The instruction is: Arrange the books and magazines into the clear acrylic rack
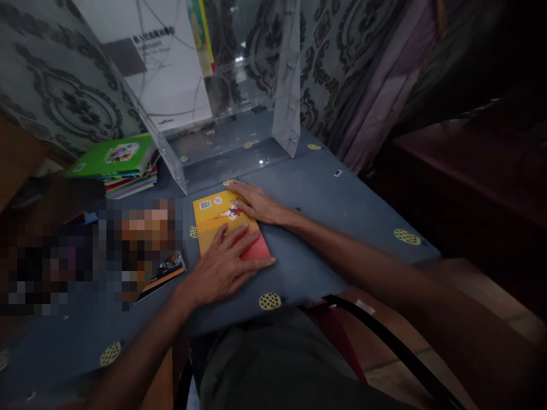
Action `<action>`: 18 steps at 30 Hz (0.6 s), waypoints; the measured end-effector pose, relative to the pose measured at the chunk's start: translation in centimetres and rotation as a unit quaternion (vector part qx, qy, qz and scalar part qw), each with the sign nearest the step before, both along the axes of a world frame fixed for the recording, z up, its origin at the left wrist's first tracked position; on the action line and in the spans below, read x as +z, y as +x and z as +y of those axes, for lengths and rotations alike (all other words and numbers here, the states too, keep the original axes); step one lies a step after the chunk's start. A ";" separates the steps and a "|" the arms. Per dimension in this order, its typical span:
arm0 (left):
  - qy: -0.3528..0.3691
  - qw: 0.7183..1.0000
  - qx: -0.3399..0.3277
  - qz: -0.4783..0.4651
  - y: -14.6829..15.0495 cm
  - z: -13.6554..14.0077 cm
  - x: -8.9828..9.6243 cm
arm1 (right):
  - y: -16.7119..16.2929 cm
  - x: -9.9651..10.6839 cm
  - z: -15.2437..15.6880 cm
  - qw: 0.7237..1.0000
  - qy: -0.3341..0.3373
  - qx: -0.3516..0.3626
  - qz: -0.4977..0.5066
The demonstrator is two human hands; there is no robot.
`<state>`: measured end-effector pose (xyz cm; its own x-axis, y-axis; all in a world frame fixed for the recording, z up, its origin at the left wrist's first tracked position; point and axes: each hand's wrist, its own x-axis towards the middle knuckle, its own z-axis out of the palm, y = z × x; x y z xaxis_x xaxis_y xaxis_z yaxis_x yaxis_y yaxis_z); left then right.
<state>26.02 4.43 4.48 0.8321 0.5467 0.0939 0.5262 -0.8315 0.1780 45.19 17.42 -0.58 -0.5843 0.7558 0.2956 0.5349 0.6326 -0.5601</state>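
A yellow-orange book with a red lower corner lies closed on the blue table cover in front of me. A barcode shows near its upper left corner. Across its lower half rests my left hand, flat with the fingers spread. My right hand touches the upper right part of the cover, its fingers stretched out. Neither hand grips the book; part of the cover picture is hidden under the fingers.
Behind the book stands a clear acrylic rack holding a white booklet. Left of it is a stack of books with a green one on top. Partly blurred-out magazines lie at the left. The table's edge runs along the right.
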 end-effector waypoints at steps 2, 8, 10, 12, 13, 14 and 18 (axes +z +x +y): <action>0.017 1.000 0.006 0.003 0.1 -0.4 0.2 | -0.1 0.0 0.0 1.000 0.009 -0.001 0.000; 0.045 0.998 0.027 -0.034 -0.1 -1.7 0.7 | -0.1 -0.3 0.1 0.999 0.031 -0.008 -0.009; 0.039 0.998 0.042 -0.036 -0.4 -2.3 1.0 | -0.1 -0.1 0.0 0.999 0.038 -0.010 -0.019; 0.026 0.997 0.058 -0.041 -0.7 -3.2 1.2 | -0.1 0.4 -0.2 0.998 0.049 -0.016 -0.041; 0.019 0.996 0.067 -0.051 -0.9 -3.6 1.2 | -0.2 0.9 -0.4 0.997 0.059 -0.017 -0.056; 0.012 0.995 0.075 -0.069 -1.0 -4.0 1.2 | -0.4 1.4 -0.5 0.995 0.073 -0.014 -0.073; -0.036 0.977 0.115 -0.178 -1.6 -5.1 0.3 | -2.4 3.3 -1.0 0.986 0.098 0.065 -0.117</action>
